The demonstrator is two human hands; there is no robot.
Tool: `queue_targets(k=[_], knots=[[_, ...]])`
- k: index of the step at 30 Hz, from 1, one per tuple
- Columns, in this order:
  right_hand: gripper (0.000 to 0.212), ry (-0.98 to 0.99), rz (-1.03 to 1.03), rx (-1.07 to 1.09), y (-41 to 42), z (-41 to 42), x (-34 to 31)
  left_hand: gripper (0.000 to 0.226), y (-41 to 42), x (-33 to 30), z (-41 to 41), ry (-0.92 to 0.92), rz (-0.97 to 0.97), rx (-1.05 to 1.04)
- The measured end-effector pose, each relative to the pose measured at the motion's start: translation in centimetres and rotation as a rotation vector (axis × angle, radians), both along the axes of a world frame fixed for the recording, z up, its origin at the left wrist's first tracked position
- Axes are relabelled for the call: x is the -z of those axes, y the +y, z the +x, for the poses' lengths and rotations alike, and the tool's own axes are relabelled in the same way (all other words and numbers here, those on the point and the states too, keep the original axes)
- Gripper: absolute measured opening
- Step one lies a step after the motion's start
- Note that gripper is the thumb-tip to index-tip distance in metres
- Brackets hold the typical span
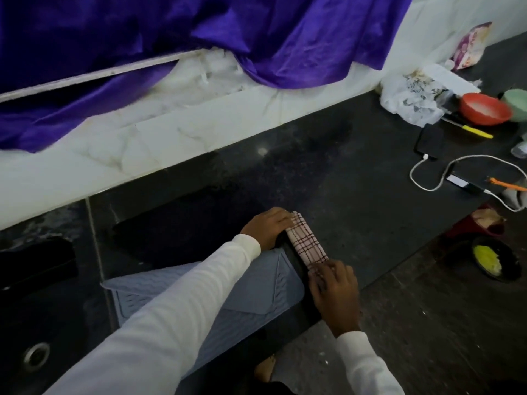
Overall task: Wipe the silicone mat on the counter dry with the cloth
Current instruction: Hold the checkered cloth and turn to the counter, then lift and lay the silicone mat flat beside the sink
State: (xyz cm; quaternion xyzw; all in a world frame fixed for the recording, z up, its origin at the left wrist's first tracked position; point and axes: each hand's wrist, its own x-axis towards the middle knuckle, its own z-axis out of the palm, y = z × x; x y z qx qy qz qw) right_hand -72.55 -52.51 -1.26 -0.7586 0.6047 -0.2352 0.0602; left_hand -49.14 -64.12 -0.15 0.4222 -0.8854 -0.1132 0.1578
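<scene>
The pale blue-grey ribbed silicone mat (251,297) lies at lower centre on the dark stone counter (328,172), the folded white plaid cloth (306,240) just right of it. The left hand (266,228) and right hand (333,289) press the cloth's ends flat (fingers fairly straight). Wiping seemingly hasn't begun; next, bring the cloth onto the mat.

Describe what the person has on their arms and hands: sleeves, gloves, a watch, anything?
Both arms are in long, plain white sleeves that end at the wrist in snug cuffs. The left hand and right hand are bare: no gloves, and no ring, watch or bracelet shows. The picture is somewhat blurred, so small details could be missed.
</scene>
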Motion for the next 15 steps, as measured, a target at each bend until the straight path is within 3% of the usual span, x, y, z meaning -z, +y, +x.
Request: queue_targets(k=[4, 10, 13, 15], knots=[[0.025, 0.006, -0.042, -0.269, -2.6, 3.0, -0.5, 0.032, 3.8, -1.5, 4.5, 0.104, -0.068, -0.237], [0.041, 0.038, 0.093, -0.659, -4.8, 6.6, -0.2, 0.055, 14.8, -1.3, 15.6, 0.201, -0.154, -0.775], [0.064, 0.226, 0.153, -0.730, -4.6, 6.4, 0.7, 0.051, 20.5, -0.8, 19.9, 0.201, -0.099, -1.066], [0.063, 0.247, 0.147, -0.730, -4.5, 6.2, 1.3, 0.052, 22.8, -0.2, 22.2, 0.234, -0.033, -1.262]])
